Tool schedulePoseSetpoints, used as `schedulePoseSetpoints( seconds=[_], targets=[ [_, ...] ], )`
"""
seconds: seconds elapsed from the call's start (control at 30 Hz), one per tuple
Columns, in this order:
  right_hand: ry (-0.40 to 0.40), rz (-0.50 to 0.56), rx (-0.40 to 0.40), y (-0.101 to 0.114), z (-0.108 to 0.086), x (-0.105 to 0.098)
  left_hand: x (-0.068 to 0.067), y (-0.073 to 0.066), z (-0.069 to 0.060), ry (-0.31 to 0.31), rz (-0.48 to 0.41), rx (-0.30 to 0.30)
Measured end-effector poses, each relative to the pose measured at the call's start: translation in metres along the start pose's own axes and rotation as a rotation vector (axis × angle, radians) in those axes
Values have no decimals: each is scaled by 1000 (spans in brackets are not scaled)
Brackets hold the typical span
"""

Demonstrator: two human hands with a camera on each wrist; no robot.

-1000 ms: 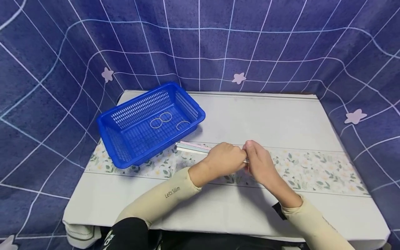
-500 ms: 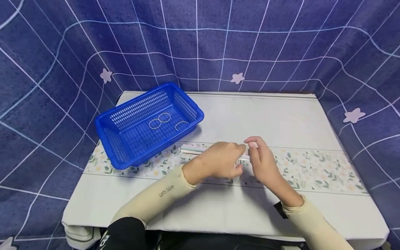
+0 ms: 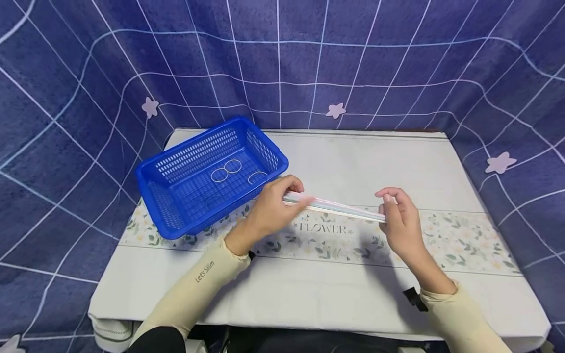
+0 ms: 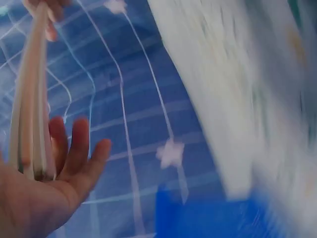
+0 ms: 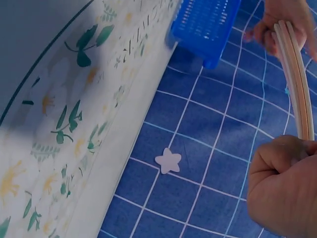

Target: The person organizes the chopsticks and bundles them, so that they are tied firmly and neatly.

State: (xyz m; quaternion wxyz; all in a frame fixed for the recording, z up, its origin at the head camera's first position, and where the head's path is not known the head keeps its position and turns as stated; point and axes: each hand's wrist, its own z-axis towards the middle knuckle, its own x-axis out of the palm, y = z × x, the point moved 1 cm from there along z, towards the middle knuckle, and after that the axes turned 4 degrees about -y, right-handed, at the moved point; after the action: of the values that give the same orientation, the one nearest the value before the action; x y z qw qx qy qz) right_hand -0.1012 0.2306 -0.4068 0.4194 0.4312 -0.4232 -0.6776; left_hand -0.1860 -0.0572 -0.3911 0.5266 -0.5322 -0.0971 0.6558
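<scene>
A bundle of long, thin pastel sticks [image 3: 342, 209], pink, pale blue and white, spans the space between both hands above the table. My right hand [image 3: 402, 223] grips its right end; the right wrist view shows those fingers [image 5: 277, 163] curled around the bundle [image 5: 296, 82]. At the other end is my left hand [image 3: 272, 206], thumb and fingers on either side of the sticks. In the left wrist view the stick ends stand against the palm of this hand [image 4: 49, 198], its fingers extended and loose. Whether the sticks are hollow cannot be told.
A blue perforated basket [image 3: 152, 196] stands at the back left, just behind my left hand. Several thin pale rings [image 3: 219, 175] lie in it. A white tablecloth [image 3: 335, 289] with a floral band covers the table; a blue gridded curtain [image 3: 304, 63] surrounds it.
My hands were close together near the bundle's right end. The left hand has slid left to the other end and its fingers have loosened; the right hand has moved right with the sticks.
</scene>
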Motion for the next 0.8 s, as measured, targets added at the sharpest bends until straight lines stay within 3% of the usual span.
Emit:
schedulePoseSetpoints(
  seconds=[0.1,0.2,0.37,0.47,0.57,0.63,0.73,0.8],
  targets=[
    [-4,-4,12,-2,-2,4,10,-1,-4,-148,-298,-32],
    [-2,41,21,-4,-2,8,20,-6,-4,-244,-466,-58],
    [23,207,99,-4,2,11,36,-12,-3,-371,-561,-81],
    [69,142,191,-1,3,7,36,-12,-3,-354,-543,-82],
    [123,46,269,1,5,2,27,-10,-2,-209,-351,-114],
    [141,25,305,1,7,-1,17,-10,1,-55,-108,-102],
    [145,40,323,0,9,-1,6,-13,5,179,332,42],
    [149,31,313,-1,9,0,5,-18,7,283,530,179]
  ],
)
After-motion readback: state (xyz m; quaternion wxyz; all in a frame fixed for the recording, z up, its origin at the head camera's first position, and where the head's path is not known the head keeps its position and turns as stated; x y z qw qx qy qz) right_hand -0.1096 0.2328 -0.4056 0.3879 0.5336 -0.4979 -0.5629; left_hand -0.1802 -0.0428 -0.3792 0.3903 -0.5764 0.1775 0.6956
